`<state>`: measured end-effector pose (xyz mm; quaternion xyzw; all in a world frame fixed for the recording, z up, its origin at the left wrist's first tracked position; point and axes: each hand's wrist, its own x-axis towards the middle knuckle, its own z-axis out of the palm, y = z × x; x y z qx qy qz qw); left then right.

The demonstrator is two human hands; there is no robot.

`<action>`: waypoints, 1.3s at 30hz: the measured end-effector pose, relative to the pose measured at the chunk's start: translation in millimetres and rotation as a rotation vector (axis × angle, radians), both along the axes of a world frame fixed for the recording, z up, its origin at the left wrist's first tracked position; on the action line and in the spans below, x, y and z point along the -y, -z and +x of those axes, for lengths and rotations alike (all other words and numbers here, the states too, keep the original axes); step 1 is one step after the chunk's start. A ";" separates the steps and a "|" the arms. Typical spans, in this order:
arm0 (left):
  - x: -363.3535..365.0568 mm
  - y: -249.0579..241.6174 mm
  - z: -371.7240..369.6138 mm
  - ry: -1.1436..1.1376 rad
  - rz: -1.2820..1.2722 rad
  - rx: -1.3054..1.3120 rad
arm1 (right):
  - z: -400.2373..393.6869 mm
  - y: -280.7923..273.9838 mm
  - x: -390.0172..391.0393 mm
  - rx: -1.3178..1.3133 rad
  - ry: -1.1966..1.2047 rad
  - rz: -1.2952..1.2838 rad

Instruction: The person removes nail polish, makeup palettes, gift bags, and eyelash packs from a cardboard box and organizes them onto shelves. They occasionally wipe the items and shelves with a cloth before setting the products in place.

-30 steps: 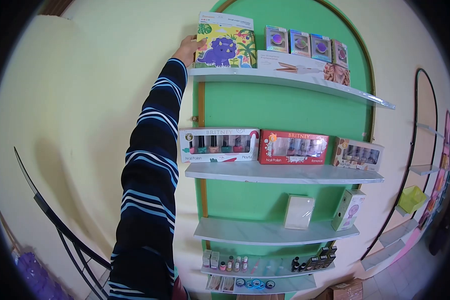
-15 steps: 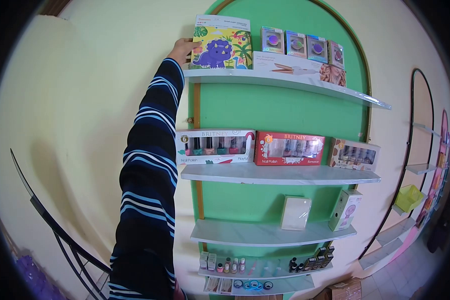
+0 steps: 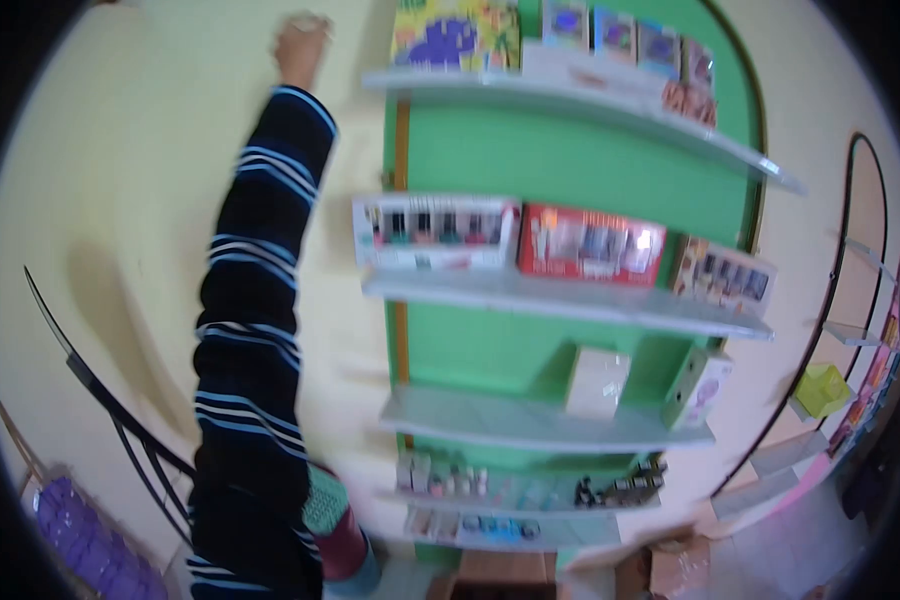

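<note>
My left hand (image 3: 303,48), at the end of a dark sleeve with blue and white stripes (image 3: 260,230), is raised in front of the pale wall. It is apart from the top shelf (image 3: 450,82), to the left of it. Its fingers look bent but are smeared by motion, so I cannot make out whether they hold anything. Nearest to it is a flat yellow pack with a purple dinosaur (image 3: 450,42), standing on the shelf's left end. Beside that pack lies a long white box (image 3: 590,75) with several small boxes (image 3: 615,38) on top. My right hand is out of view.
Lower shelves carry a white nail polish set (image 3: 435,235), a red one (image 3: 595,245) and a brown one (image 3: 725,275). A pale box (image 3: 598,383) stands below. A black curved frame (image 3: 105,395) and purple items (image 3: 90,530) are at the left; cardboard boxes (image 3: 680,570) lie low.
My left hand has let go of the dinosaur pack's left edge and moved left and up, off the shelf. The pack stays standing. The view has tilted down, so the shelves sit higher.
</note>
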<state>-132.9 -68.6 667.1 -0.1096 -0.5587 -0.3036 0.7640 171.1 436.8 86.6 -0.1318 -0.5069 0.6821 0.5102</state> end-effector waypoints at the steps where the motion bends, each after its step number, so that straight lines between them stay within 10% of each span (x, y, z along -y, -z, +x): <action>1: 13.5 16.8 17.5 -0.250 0.092 -0.137 | 4.5 -9.6 2.3 0.075 -0.031 -0.081; 2: 26.4 52.3 44.5 -0.473 0.054 -0.070 | 7.4 -2.2 -5.8 0.044 -0.116 -0.037; 3: -62.7 122.1 115.2 -0.001 -0.004 -0.265 | 3.7 16.2 -22.2 0.225 -0.039 0.028; 5: -54.0 209.5 136.5 -0.269 -0.154 -0.327 | 15.4 22.2 -36.7 0.429 -0.048 0.280; 8: -63.7 401.6 148.4 -0.030 -0.138 -0.126 | 14.2 33.4 -28.1 0.543 -0.275 0.174; 9: -101.8 460.9 163.1 0.299 0.129 0.075 | 11.2 38.6 -33.1 0.664 -0.433 0.361; 15: -290.8 772.2 279.7 0.623 0.837 1.154 | -1.4 167.8 -37.4 1.125 -0.884 0.753; 29: -378.4 1053.1 423.6 0.641 1.055 1.891 | -105.3 755.5 1.8 1.681 -1.175 0.563; 34: -363.3 1050.6 397.1 0.762 1.545 1.672 | -102.4 845.4 23.3 1.756 -1.243 0.399; 39: -358.3 1055.7 392.9 0.787 1.492 1.694 | -100.2 864.0 -14.7 1.817 -1.225 0.208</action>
